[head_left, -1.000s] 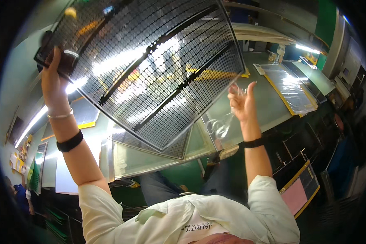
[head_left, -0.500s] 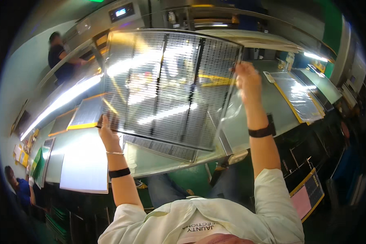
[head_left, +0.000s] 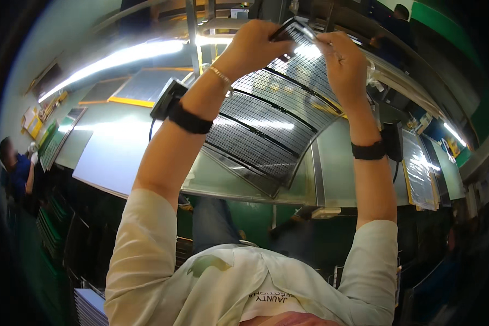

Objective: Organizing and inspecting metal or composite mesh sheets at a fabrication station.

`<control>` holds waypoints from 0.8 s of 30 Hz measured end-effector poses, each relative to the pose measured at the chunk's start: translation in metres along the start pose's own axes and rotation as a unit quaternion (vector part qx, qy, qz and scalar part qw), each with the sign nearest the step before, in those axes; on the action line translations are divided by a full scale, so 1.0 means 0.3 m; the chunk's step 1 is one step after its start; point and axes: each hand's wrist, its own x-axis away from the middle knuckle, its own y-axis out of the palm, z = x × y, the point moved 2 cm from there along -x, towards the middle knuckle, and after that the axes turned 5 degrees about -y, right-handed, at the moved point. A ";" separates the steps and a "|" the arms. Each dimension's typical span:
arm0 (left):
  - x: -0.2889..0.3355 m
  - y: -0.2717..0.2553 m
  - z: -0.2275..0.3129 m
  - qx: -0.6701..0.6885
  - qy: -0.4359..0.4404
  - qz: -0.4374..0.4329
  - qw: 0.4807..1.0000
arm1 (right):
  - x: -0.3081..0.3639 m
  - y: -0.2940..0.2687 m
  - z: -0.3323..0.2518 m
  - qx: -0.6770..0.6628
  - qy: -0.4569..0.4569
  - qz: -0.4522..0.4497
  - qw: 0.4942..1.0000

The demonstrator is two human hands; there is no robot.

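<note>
Left hand [head_left: 258, 46] pinches gridded sheet [head_left: 271, 117] at 12 o'clock corner, likely so it hangs toward 6; right hand [head_left: 343, 62] adjacent, grip unclear.

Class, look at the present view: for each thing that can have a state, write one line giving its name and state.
Patterned sheet: held up at its far end, see-through between dark markings
Left hand: closed on that end
Right hand: fingers curled there; pinch unclear
Light strip: lit
White panel: lying on the table
</note>
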 end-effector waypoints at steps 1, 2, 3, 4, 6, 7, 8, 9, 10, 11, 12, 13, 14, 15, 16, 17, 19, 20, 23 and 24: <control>-0.004 0.012 0.000 0.035 -0.013 0.016 0.999 | 0.003 0.006 -0.010 -0.007 0.000 -0.004 1.000; 0.002 0.025 0.007 0.037 -0.019 0.016 0.999 | 0.003 0.007 -0.023 -0.038 0.096 -0.004 0.995; 0.010 0.034 0.013 0.060 -0.022 0.030 0.998 | 0.013 0.012 -0.025 -0.068 0.191 -0.004 0.979; 0.019 0.040 0.017 0.082 -0.026 0.045 0.995 | 0.024 0.025 -0.012 -0.065 0.196 0.007 0.978; 0.024 0.050 0.006 0.073 -0.031 0.054 0.995 | 0.039 0.045 -0.001 -0.066 0.198 0.010 0.978; 0.028 0.055 -0.001 0.063 -0.031 0.062 0.996 | 0.048 0.052 -0.002 -0.064 0.197 0.017 0.978; 0.031 0.056 -0.008 0.063 -0.010 0.076 0.995 | 0.049 0.062 -0.009 -0.059 0.173 0.025 0.983; 0.033 0.060 -0.018 0.064 -0.014 0.075 0.995 | 0.055 0.079 -0.009 -0.060 0.176 0.023 0.982; 0.034 0.059 -0.030 0.032 -0.028 0.094 0.995 | 0.061 0.098 -0.004 -0.067 0.168 0.033 0.983; 0.030 0.069 -0.031 0.001 -0.039 0.111 0.993 | 0.069 0.102 0.004 -0.070 0.158 0.046 0.984; 0.027 0.075 -0.033 -0.019 -0.042 0.113 0.993 | 0.078 0.108 0.011 -0.066 0.161 0.047 0.984; 0.025 0.083 -0.032 -0.015 -0.037 0.108 0.993 | 0.086 0.118 0.016 -0.065 0.161 0.053 0.983; 0.019 0.103 -0.047 -0.054 -0.031 0.144 0.988 | 0.098 0.124 0.031 -0.059 0.161 0.057 0.984; 0.013 0.130 -0.068 -0.093 -0.022 0.179 0.979 | 0.098 0.141 0.042 0.041 0.067 0.068 0.995; 0.006 0.150 -0.097 -0.095 -0.024 0.191 0.977 | 0.117 0.158 0.055 0.016 0.079 0.066 0.995; 0.008 0.172 -0.111 -0.099 -0.064 0.161 0.980 | 0.140 0.168 0.054 -0.007 0.096 0.088 0.991; 0.012 0.202 -0.165 -0.169 0.026 0.148 0.974 | 0.222 0.226 0.157 -0.038 0.078 0.124 0.989; 0.046 0.195 -0.194 -0.073 -0.040 0.101 0.991 | 0.269 0.279 0.158 -0.058 0.171 0.170 0.969; -0.017 0.224 -0.302 -0.141 0.128 0.073 0.979 | 0.298 0.311 0.237 -0.028 0.254 0.108 0.961; -0.014 0.203 -0.280 0.064 -0.160 -0.004 0.985 | 0.288 0.307 0.177 -0.181 0.312 0.200 0.911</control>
